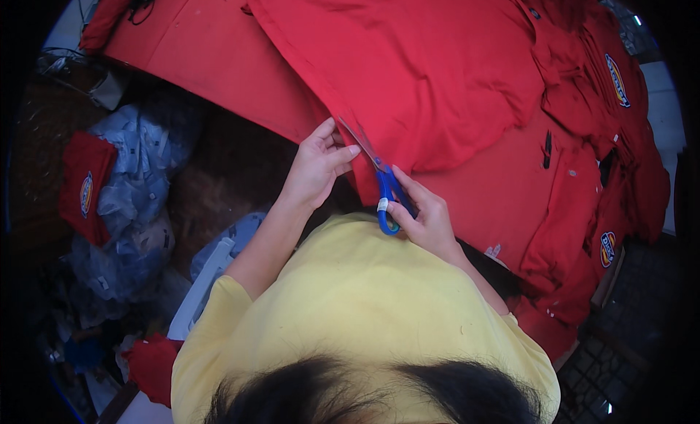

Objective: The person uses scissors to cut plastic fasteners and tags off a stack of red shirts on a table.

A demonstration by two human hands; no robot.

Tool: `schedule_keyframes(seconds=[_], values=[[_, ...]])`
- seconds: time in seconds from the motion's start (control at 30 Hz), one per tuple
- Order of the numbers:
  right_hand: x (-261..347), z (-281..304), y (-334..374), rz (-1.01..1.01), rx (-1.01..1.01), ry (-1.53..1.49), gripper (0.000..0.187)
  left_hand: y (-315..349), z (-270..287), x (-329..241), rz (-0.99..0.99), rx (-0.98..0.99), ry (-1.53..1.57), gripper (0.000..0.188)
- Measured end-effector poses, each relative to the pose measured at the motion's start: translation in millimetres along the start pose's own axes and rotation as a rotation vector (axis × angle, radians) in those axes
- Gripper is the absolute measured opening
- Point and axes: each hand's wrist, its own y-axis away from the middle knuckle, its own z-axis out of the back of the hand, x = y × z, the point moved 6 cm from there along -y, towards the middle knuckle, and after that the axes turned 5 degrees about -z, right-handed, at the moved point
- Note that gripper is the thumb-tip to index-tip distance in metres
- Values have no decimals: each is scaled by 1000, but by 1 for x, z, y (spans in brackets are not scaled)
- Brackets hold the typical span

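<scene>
In my right hand (424, 214) is a pair of scissors (386, 185) with blue handles, the fingers and thumb closed on the loops. Its blades point up and to the left, slightly parted, over the edge of a large red cloth garment (415, 67). My left hand (319, 167) is at that same edge, just left of the blades. Its thumb and bent fingers close on the cloth's border; the exact grip is partly hidden. A lower corner of the cloth hangs over the table's near edge, behind the scissors.
The garment lies on a red-topped table (211, 52). More red garments with patches (583, 96) are heaped along the right side. A small black tool (547, 148) lies near them. On the left are clear plastic bags (135, 198) and a folded red garment (86, 183).
</scene>
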Motion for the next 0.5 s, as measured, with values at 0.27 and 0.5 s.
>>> schedule_keyframes(seconds=[0.27,0.5], values=[[-5,0,-17,-94,43,-253,50,-1,-4,-3,53,56,-91,61],[-6,5,-17,-91,39,-254,50,-20,-7,-23,-146,-5,80,47]])
